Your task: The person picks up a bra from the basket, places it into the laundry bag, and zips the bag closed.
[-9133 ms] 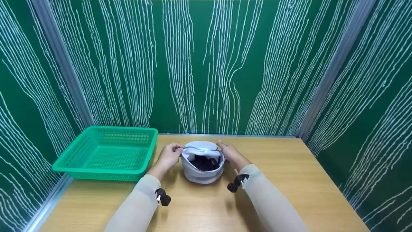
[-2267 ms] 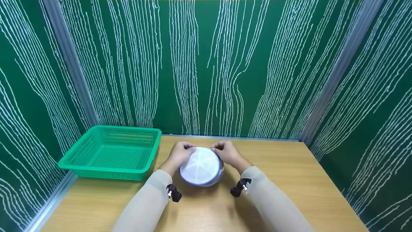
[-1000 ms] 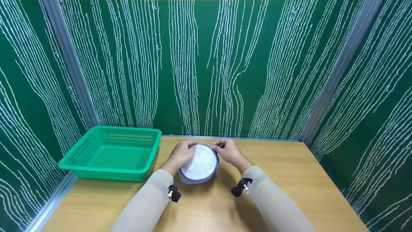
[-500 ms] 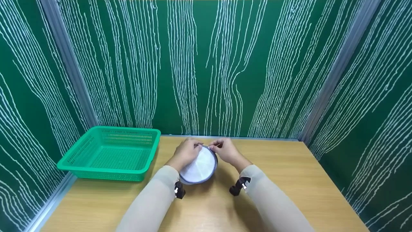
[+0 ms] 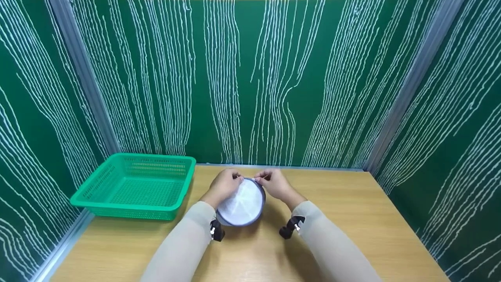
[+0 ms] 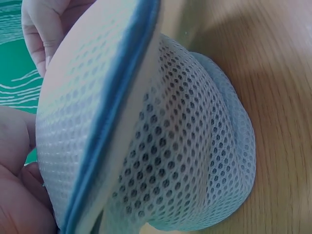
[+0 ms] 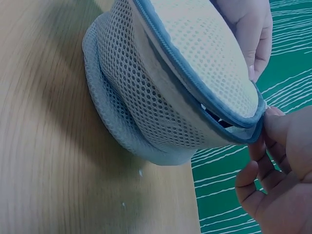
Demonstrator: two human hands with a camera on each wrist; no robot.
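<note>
A round white mesh laundry bag [image 5: 243,205] with blue-grey zip trim is held over the table between my two hands. Its lid [image 7: 204,53] lies down over the opening, and most of the zip's edge runs together. A short gap [image 7: 214,116] beside the right fingertips shows something dark inside. My left hand [image 5: 226,183] pinches the far rim of the bag, its thumb on the lid. Just to the right, my right hand [image 5: 276,184] pinches the zip's end between thumb and forefinger, the other fingers loosely curled. The zip's pull is hidden under those fingertips.
An empty green plastic basket [image 5: 137,192] with slotted walls stands at the table's left. Green panels with white wavy lines [image 5: 250,78] enclose the wooden table [image 5: 332,219] at the back and both sides.
Nine seconds ago the lid stood up and black contents showed; since then it has been lowered and zipped. Lately the left hand shifted right along the rim, close to the right hand.
</note>
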